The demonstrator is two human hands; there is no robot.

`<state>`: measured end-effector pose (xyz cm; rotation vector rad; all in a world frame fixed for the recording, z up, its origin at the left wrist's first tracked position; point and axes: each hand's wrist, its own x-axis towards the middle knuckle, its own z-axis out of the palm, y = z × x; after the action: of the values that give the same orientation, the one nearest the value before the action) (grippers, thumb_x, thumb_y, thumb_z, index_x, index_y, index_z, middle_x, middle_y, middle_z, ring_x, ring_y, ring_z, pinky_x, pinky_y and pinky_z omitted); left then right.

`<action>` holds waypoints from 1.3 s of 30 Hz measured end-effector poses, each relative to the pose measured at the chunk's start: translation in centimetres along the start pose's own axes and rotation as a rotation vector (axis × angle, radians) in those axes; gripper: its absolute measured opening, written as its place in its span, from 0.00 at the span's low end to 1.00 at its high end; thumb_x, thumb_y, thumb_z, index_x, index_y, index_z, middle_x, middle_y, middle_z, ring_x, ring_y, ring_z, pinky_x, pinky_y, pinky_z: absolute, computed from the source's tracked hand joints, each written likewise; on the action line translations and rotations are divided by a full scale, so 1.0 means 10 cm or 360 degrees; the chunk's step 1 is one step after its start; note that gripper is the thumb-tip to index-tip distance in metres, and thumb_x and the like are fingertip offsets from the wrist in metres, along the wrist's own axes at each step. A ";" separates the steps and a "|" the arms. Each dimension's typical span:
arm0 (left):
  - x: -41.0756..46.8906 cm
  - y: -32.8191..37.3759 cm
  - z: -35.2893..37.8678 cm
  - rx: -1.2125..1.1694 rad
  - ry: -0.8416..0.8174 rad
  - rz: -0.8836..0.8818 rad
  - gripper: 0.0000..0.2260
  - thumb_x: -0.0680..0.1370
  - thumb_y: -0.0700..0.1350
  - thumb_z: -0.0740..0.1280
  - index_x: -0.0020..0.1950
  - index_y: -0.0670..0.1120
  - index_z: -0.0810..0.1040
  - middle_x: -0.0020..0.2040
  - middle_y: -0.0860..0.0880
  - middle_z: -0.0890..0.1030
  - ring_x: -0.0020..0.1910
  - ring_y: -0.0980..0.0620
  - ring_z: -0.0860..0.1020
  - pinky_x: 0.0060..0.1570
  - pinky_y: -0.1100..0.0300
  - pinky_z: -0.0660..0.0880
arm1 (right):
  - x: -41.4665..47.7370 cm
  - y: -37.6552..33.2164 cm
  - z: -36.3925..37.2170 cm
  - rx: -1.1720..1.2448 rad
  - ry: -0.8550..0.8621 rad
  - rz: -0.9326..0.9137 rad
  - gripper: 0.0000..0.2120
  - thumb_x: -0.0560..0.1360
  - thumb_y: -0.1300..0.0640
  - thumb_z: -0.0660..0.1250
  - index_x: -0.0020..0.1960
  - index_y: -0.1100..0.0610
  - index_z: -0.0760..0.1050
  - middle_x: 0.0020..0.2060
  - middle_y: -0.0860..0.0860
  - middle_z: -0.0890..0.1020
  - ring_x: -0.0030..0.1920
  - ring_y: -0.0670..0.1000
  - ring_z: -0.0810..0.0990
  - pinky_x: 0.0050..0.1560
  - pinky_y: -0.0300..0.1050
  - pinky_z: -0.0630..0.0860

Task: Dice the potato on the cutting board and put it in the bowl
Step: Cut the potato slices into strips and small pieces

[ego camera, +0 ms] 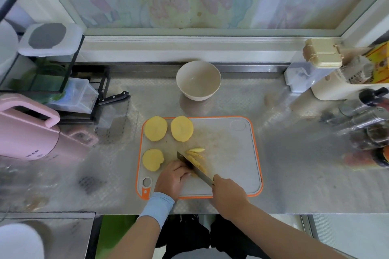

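Observation:
A grey cutting board [231, 153] with an orange rim lies on the steel counter. Three round yellow potato slices lie on its left part: two at the back [155, 128] [182, 128] and one nearer [153, 159]. Thin potato strips [196, 153] lie beside the knife blade [194, 169]. My right hand [228, 193] grips the knife handle, the blade angled down onto a potato piece. My left hand [172, 178] presses on that piece, which it mostly hides. An empty white bowl [198, 80] stands behind the board.
A pink kettle [27, 132] and a black rack with containers [63, 82] stand at the left, with a second knife [114, 98] beside them. Jars, bottles and a cream appliance [345, 88] crowd the right. The counter's front edge runs just below the board.

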<state>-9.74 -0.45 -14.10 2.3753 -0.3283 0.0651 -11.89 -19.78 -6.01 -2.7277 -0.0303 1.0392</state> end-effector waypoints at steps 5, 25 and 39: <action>0.01 0.05 -0.01 0.0012 0.0008 0.0003 0.10 0.75 0.46 0.63 0.43 0.44 0.83 0.45 0.49 0.81 0.47 0.55 0.74 0.47 0.67 0.69 | -0.06 0.01 -0.15 -0.0001 0.0011 -0.0043 0.05 0.77 0.59 0.59 0.47 0.53 0.62 0.36 0.48 0.70 0.37 0.52 0.73 0.36 0.45 0.71; 0.44 0.26 -0.33 0.0305 -0.0283 0.0115 0.14 0.75 0.37 0.67 0.57 0.51 0.80 0.53 0.50 0.76 0.52 0.52 0.71 0.39 0.60 0.73 | 0.36 0.41 -0.45 0.0214 0.0576 0.0144 0.11 0.76 0.66 0.54 0.58 0.60 0.62 0.50 0.55 0.73 0.48 0.57 0.77 0.42 0.47 0.69; 0.81 0.23 -0.36 0.0210 -0.0574 -0.0095 0.09 0.78 0.41 0.66 0.56 0.50 0.81 0.52 0.53 0.74 0.52 0.54 0.72 0.48 0.61 0.70 | 0.51 0.35 -0.45 -0.0378 0.0448 -0.0007 0.13 0.76 0.62 0.60 0.59 0.52 0.65 0.49 0.50 0.77 0.43 0.55 0.79 0.38 0.46 0.65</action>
<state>-2.34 -1.37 -8.85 2.5218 -0.4335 -0.3843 -5.29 -23.63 -6.85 -3.0614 -0.1209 0.6786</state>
